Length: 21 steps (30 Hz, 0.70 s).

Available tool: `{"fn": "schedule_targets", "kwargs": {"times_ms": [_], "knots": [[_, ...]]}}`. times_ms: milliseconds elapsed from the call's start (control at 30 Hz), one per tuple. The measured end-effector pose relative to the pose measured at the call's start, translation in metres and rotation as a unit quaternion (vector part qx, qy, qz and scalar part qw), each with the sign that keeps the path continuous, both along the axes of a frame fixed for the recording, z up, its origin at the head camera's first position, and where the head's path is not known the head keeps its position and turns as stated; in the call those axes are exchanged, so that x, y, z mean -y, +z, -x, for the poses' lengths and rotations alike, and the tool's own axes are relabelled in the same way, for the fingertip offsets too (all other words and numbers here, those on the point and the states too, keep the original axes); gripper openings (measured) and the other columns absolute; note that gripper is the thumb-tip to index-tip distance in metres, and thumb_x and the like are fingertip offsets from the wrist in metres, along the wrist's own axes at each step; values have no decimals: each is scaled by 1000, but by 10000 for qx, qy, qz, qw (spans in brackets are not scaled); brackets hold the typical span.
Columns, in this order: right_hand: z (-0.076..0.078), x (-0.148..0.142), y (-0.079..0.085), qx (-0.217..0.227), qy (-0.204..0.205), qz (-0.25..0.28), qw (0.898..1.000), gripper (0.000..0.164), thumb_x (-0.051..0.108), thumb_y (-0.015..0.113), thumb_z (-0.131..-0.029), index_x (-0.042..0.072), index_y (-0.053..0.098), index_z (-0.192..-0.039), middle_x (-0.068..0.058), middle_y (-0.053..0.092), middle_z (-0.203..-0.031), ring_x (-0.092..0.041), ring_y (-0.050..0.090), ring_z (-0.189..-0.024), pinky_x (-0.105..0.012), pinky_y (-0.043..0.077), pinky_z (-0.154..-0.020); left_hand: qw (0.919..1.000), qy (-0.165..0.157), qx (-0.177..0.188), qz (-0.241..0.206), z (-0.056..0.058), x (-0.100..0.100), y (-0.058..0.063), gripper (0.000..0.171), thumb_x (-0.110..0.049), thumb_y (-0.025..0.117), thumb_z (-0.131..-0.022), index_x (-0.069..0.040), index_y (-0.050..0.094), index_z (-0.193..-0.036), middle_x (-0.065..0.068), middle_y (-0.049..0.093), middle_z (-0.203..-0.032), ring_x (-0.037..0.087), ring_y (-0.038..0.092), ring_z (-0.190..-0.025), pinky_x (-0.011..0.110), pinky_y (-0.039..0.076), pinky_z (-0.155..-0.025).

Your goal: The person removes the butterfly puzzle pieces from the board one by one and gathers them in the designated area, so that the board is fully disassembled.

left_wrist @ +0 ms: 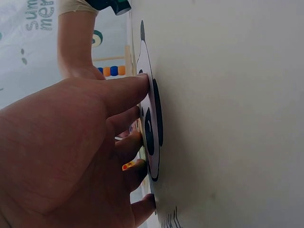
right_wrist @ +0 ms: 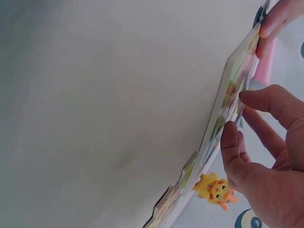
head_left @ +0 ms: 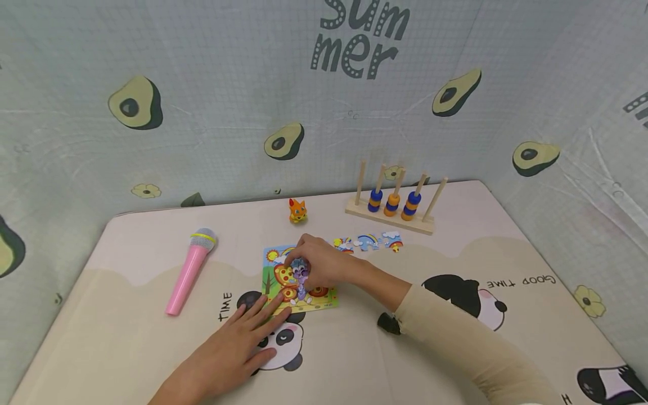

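Note:
A small picture jigsaw board (head_left: 324, 304) with a butterfly-winged cartoon figure lies on the table. My right hand (head_left: 326, 261) is over its middle, pinching a thin puzzle piece (right_wrist: 243, 95) between thumb and fingers. The piece is close against the board, and the fingers partly cover the picture; whether it is seated I cannot tell. My left hand (head_left: 233, 343) lies spread on the cloth, its fingertips touching the board's lower left edge. Three loose puzzle pieces (head_left: 368, 242) lie in a row just right of the board's top.
A pink toy microphone (head_left: 188, 275) lies to the left. Behind the board stands a small orange fox toy (head_left: 297, 211). At the back right is a wooden peg stand (head_left: 422, 225) with blue and orange beads. A patterned curtain (head_left: 217, 124) backs the table.

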State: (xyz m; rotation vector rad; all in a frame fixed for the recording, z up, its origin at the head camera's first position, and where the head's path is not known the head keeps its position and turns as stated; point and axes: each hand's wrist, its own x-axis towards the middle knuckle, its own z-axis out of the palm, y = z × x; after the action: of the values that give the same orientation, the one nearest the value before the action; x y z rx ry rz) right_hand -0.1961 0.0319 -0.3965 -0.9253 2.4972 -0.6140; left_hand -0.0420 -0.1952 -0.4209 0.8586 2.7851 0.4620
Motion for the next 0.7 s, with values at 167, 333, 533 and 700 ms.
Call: {"fn": "schedule_targets", "kwargs": {"times_ms": [167, 333, 533, 700], "knots": [[0, -3, 2, 101, -94, 105, 9999, 53, 11, 91, -78, 26, 74, -126, -1, 53, -121, -15, 53, -100, -25, 50, -81, 10000, -45, -66, 27, 0, 0, 0, 64, -43, 57, -106, -25, 37, -163, -2, 25, -174, 35, 25, -159, 62, 29, -123], [0, -8, 4, 243, -121, 248, 9993, 51, 11, 91, -79, 25, 74, -125, -2, 53, -120, -16, 53, -97, -24, 51, -78, 9999, -100, -129, 37, 1, 0, -1, 63, -45, 55, -106, -24, 38, -163, -1, 26, -173, 36, 28, -158, 64, 31, -121], [-1, -19, 5, 180, -39, 367, 9992, 48, 8, 88, -81, 23, 74, -124, -3, 53, -115, -16, 53, -90, -25, 48, -73, 9999, -74, -82, -3, 0, 0, 0, 63, -44, 56, -106, -25, 37, -163, -1, 26, -174, 37, 28, -158, 64, 30, -121], [0, -32, 5, 128, -43, 471, 9988, 48, 8, 87, -80, 23, 74, -124, -1, 54, -116, -16, 54, -89, -26, 49, -74, 10000, -14, -62, -13, 0, 0, 0, 63, -43, 58, -106, -26, 37, -163, -3, 25, -174, 35, 27, -159, 63, 29, -122]]}}
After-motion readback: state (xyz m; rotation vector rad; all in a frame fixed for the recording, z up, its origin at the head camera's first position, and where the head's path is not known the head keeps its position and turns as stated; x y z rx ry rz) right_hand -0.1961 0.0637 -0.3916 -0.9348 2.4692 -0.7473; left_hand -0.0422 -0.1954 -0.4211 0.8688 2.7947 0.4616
